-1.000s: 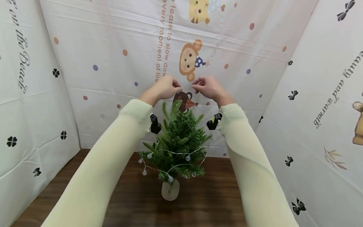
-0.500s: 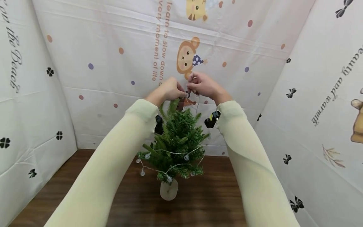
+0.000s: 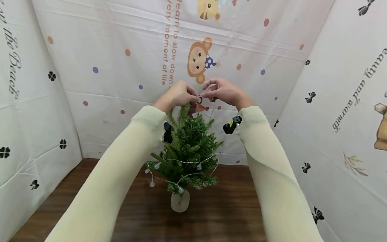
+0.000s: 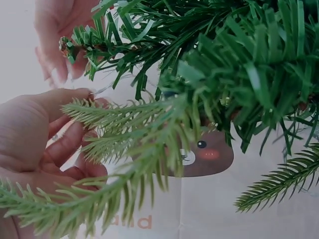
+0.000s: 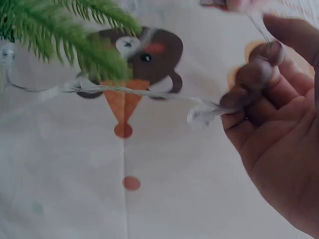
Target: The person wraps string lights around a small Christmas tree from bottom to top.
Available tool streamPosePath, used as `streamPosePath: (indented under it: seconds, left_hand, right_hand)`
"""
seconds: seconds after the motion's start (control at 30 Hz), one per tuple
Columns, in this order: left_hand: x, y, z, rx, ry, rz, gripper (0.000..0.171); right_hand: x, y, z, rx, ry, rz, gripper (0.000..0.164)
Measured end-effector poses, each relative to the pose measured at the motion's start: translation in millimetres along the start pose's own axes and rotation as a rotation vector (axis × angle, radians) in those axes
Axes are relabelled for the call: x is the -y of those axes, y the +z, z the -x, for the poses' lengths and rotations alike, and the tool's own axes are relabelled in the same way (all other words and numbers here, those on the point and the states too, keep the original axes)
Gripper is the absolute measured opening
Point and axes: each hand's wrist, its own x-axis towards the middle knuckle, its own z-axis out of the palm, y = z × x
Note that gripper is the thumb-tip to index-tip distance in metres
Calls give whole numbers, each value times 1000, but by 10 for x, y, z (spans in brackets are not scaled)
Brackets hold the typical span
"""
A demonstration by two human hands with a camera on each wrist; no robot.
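Observation:
A small artificial Christmas tree (image 3: 195, 141) stands upright on a round pale base (image 3: 180, 201). String lights (image 3: 181, 190) with clear bulbs loop around its lower branches. Above the treetop, my left hand (image 3: 182, 94) pinches the string lights' wire between thumb and fingertips. Close on its right, my right hand (image 3: 223, 91) grips the same strand. In the right wrist view the wire (image 5: 149, 93) runs from the branches into the right hand's curled fingers (image 5: 254, 74), and a clear bulb (image 5: 202, 117) hangs beside them. Green branches partly cover the left hand (image 4: 35, 134) in the left wrist view.
A dark wooden tabletop (image 3: 145, 218) lies under the tree. Pale printed cloth walls surround it, with a back wall (image 3: 115, 77) behind the hands. A black wrist camera (image 3: 232, 125) sits under the right sleeve, and another (image 3: 167, 131) under the left.
Both hands have come closer together over the treetop, the left shifting slightly right. The right hand moved left, then slightly back right. A bulb now shows hanging below the left hand.

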Motion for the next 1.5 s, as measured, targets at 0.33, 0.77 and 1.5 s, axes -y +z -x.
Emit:
streamPosePath:
  seconds: [0.33,0.77,1.5]
  left_hand:
    - [-22,58,12,-13,54,8,15]
    - [132,1,30,-33,9,-10,18]
    - [357,-78,106,31,-105,43,26]
  right_hand:
    - [-306,-221,272,-35,157,-389,24]
    - [-577,-578,664,-29,347,-28,28]
    - [132,-290,268,-123,198,-332,29]
